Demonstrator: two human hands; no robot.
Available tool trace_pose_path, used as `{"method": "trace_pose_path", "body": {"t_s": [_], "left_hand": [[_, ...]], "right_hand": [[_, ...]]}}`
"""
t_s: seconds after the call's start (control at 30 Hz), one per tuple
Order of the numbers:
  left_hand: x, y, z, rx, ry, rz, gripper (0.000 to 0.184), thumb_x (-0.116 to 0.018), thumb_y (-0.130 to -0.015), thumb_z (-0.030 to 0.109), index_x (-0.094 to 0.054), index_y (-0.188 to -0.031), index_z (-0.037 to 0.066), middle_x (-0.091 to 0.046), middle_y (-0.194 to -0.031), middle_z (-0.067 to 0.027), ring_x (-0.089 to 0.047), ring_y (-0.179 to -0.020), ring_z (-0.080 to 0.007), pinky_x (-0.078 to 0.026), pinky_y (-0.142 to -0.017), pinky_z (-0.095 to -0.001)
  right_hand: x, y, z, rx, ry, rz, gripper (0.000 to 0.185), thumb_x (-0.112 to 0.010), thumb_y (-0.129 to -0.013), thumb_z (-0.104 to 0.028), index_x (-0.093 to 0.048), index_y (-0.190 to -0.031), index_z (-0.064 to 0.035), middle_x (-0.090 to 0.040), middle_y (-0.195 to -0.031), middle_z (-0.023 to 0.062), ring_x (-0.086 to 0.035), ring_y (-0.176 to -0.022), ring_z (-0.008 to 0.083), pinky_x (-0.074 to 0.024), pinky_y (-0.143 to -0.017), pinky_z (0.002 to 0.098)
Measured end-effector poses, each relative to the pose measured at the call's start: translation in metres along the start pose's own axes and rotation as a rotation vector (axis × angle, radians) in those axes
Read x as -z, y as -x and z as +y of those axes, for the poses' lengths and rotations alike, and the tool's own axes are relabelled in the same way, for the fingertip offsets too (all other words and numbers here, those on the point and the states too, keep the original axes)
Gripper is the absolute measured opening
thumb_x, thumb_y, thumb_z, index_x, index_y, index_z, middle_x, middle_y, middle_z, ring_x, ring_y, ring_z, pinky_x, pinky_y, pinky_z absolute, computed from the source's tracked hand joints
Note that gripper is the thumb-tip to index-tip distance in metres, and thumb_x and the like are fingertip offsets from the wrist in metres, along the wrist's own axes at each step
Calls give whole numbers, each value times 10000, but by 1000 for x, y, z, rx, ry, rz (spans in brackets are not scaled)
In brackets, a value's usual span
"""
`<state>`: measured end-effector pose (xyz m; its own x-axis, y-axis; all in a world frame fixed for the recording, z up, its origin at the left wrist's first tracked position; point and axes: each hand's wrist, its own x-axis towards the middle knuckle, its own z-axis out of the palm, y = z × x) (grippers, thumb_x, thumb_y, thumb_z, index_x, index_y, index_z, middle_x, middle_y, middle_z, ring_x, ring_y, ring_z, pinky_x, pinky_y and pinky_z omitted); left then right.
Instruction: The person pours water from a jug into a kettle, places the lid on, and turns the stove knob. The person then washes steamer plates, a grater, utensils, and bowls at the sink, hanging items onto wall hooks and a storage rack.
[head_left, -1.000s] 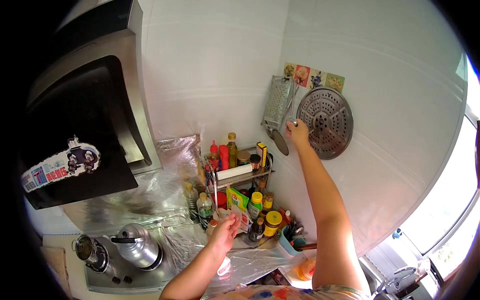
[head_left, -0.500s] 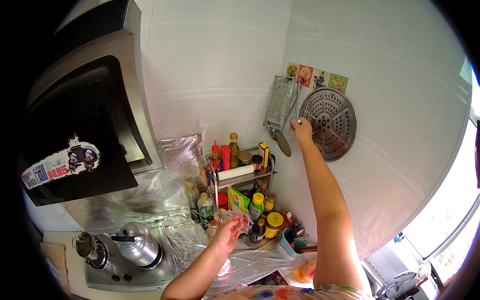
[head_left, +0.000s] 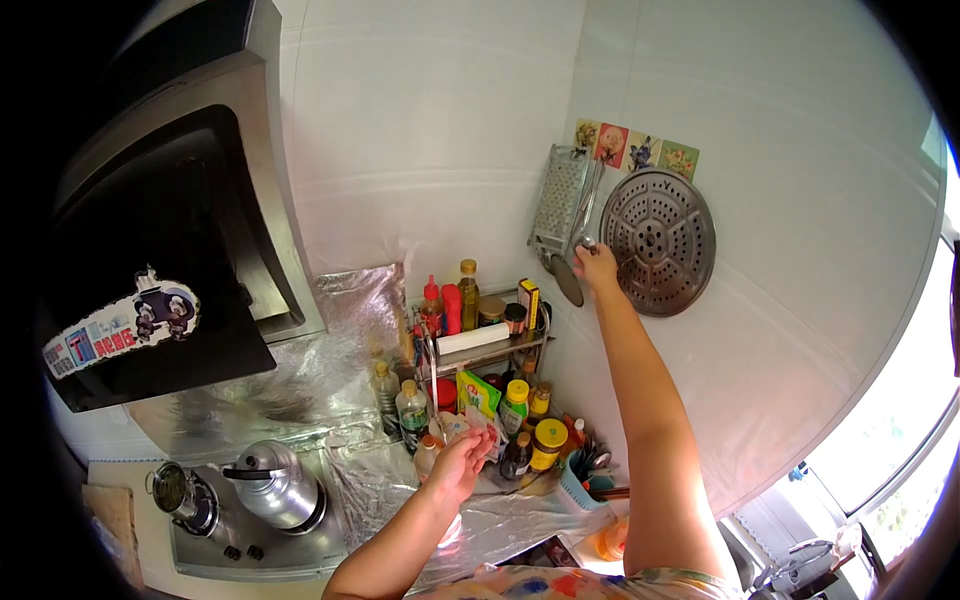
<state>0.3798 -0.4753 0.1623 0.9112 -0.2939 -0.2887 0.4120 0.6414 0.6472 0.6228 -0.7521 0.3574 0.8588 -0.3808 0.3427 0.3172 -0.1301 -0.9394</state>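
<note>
On the right wall, my right hand (head_left: 597, 266) is raised with its fingers drawn together, just below the bowl of a hanging metal ladle (head_left: 586, 238). What the fingertips hold is too small to make out. A metal grater (head_left: 561, 200) hangs left of the ladle, above an oval grey utensil (head_left: 566, 281). A round perforated steel plate (head_left: 659, 242) hangs right of the hand. Lower down, my left hand (head_left: 460, 468) is palm up with fingers loosely apart, in front of a green-yellow packet (head_left: 478, 393) and near a bottle with an orange cap (head_left: 428, 457).
A two-tier rack (head_left: 480, 355) holds jars and bottles in the corner. On the left are a steel kettle (head_left: 280, 487) on the stove (head_left: 270, 555) and a black range hood (head_left: 150, 250). A blue utensil basket (head_left: 580, 487) stands at the rack's right, by the wall.
My right hand has moved slightly down from the ladle, whose bowl now shows above the fingers. My left hand has hardly moved.
</note>
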Motion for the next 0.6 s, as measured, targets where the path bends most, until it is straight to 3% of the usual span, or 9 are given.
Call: {"method": "trace_pose_path", "body": {"t_s": [0.2, 0.3, 0.4, 0.5, 0.6], "left_hand": [[1, 12, 7, 45, -15, -39, 181, -524, -837, 143, -556, -1016, 147, -606, -940, 53, -553, -895, -74, -333, -745, -245], [6, 16, 7, 56, -49, -68, 179, -524, -836, 140, -558, -1011, 152, -607, -947, 52, -558, -905, -80, -337, -740, -248], [2, 27, 5, 111, -55, -97, 179, -524, -838, 146, -560, -1013, 156, -609, -968, 44, -562, -913, -95, -350, -746, -249], [-1, 31, -13, 196, -62, -174, 169, -533, -837, 164, -569, -1002, 159, -613, -976, 36, -564, -914, -103, -366, -759, -248], [-9, 40, -46, 336, -68, -240, 147, -549, -838, 198, -596, -974, 168, -621, -972, 38, -563, -920, -106, -388, -770, -249]], "right_hand": [[5, 33, 11, -110, -139, 12, 478, -587, -837, -153, -375, -1235, 8, -525, -1085, 115, -555, -891, 193, -513, -731, 332], [11, 74, 2, -155, -121, -23, 459, -596, -833, -165, -399, -1217, -7, -581, -957, 99, -576, -825, 181, -495, -716, 296], [19, 134, -8, -44, 11, -137, 456, -601, -828, -186, -411, -1214, -33, -614, -776, 72, -589, -706, 148, -471, -655, 260], [31, 213, -14, 39, 365, -189, 441, -617, -803, -232, -465, -1168, -38, -597, -638, 53, -586, -561, 138, -449, -584, 274], [53, 295, -3, -75, 475, -267, 334, -620, -792, -193, -537, -1074, -36, -592, -629, 61, -588, -584, 125, -440, -547, 278]]}}
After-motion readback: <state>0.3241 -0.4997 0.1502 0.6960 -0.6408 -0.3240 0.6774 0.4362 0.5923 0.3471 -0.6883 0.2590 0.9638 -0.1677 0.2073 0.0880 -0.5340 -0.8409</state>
